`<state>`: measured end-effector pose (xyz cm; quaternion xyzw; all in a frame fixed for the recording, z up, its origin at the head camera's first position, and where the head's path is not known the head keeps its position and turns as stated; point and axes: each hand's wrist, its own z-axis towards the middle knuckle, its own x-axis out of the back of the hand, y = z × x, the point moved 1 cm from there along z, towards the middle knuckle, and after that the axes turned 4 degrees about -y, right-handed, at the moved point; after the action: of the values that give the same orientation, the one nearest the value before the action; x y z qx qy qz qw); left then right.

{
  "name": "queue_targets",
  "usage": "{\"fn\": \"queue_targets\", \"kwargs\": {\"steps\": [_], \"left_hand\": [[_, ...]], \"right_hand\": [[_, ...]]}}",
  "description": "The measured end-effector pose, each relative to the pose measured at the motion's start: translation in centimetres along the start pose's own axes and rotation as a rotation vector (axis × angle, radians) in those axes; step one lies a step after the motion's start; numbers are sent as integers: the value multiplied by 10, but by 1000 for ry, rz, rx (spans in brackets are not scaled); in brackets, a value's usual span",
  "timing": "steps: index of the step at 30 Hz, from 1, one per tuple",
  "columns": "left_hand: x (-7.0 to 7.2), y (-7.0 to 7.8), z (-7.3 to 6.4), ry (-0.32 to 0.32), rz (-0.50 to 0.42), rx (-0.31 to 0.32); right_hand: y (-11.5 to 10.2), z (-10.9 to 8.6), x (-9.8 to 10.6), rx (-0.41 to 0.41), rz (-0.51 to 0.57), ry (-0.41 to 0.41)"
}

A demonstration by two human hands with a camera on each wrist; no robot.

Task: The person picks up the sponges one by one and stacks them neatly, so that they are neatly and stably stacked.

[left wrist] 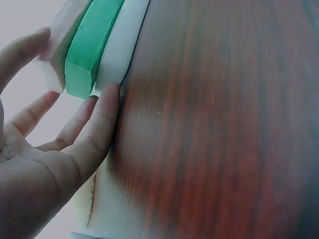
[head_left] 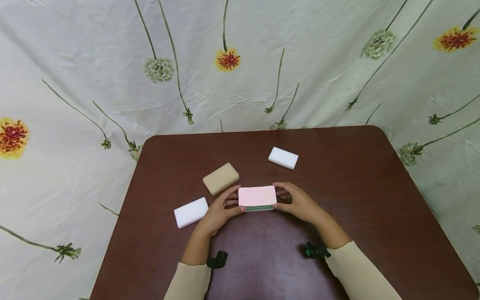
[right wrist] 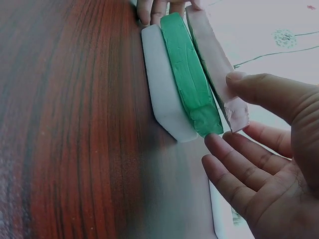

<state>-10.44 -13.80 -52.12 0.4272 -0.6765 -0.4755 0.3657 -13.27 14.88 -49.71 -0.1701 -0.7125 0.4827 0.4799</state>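
Note:
A stack of three soap-like bars stands on the table in front of me: a pink bar [head_left: 257, 196] on top, a green bar [right wrist: 192, 74] in the middle and a white bar [right wrist: 167, 89] at the bottom. My left hand [head_left: 217, 213] holds the pink bar's left end between thumb and fingers. At its right end, my right hand [head_left: 303, 204] does the same. In the right wrist view a narrow gap shows between the pink and green bars. Fingertips of both hands also lie close to the lower bars; whether they touch them I cannot tell.
Left of the stack lie a beige bar [head_left: 221, 179] and a second white bar [head_left: 191, 212], close to my left hand. Another white bar [head_left: 283, 158] lies farther back on the brown table [head_left: 356, 175]. Behind the table hangs a flowered cloth [head_left: 247, 100].

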Motion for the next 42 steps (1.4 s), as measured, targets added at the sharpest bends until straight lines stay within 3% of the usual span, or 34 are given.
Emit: {"fn": "queue_targets", "kwargs": {"steps": [18, 30, 37, 42], "left_hand": [[1, -2, -2, -4, -41, -8], [0, 0, -3, -2, -73, -19], [0, -1, -2, -4, -73, -20], [0, 1, -3, -4, -65, -19]], "right_hand": [[1, -1, 0, 17, 16, 18], [1, 5, 2, 95, 87, 190], [1, 9, 8, 79, 129, 266], [-12, 8, 16, 57, 140, 291]]}}
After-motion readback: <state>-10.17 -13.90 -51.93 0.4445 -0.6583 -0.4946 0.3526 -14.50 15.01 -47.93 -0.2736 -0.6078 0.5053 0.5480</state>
